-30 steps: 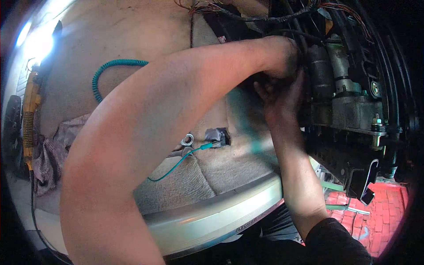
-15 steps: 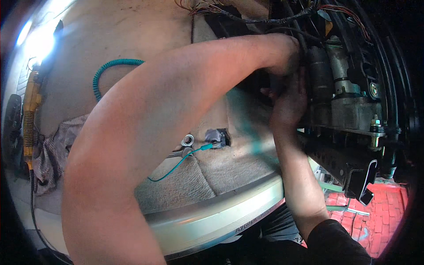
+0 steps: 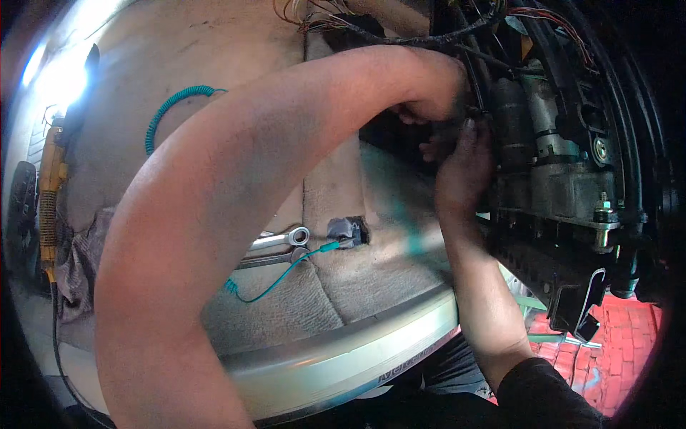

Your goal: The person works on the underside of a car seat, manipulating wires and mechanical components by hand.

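The place looks like a vehicle's partly stripped cabin under repair: carpeted floor, door sill, exposed wiring, bared metal machinery, wrenches, a yellow-handled work lamp, red brick paving outside.

- Your left hand lies just beyond your right hand, both left of the cylinders.
- The wiring harness runs beyond your hands.
- On the carpet, the wrenches lie between your forearms.
- Left of your left forearm sit the coiled lead, rag and, farthest left, lamp.
- The sill crosses before you.
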Available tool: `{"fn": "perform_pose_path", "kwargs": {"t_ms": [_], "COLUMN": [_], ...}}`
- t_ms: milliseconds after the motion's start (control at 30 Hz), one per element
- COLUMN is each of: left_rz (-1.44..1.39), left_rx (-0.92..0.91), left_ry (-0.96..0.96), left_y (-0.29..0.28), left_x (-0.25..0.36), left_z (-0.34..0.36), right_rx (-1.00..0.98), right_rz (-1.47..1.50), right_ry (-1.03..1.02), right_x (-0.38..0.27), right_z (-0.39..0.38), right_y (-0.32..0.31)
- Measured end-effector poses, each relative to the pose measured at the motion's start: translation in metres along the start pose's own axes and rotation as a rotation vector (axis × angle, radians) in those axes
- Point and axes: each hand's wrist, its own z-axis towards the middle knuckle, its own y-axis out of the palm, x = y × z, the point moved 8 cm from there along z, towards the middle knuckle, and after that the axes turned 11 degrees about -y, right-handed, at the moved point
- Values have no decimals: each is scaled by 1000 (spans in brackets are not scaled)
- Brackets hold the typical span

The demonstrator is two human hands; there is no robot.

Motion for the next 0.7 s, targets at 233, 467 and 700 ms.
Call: {"fn": "perform_pose_path", "kwargs": {"t_ms": [233,467,700], "left_rz": [-187,-72,-193], "left_rx": [196,298,248], "left_ry": [-20,124,-67], "left_y": [-8,-7,-4], "left_x": [-2,12,0], "left_z": [10,10,17], "right_rx": [-136,-136,-145], "right_rz": [-22,8,41], "right_ry": [-116,-138,-146], "right_x": [4,-11,-3], "right_z": [3,-7,-5], "right_y": [1,11,15]}}
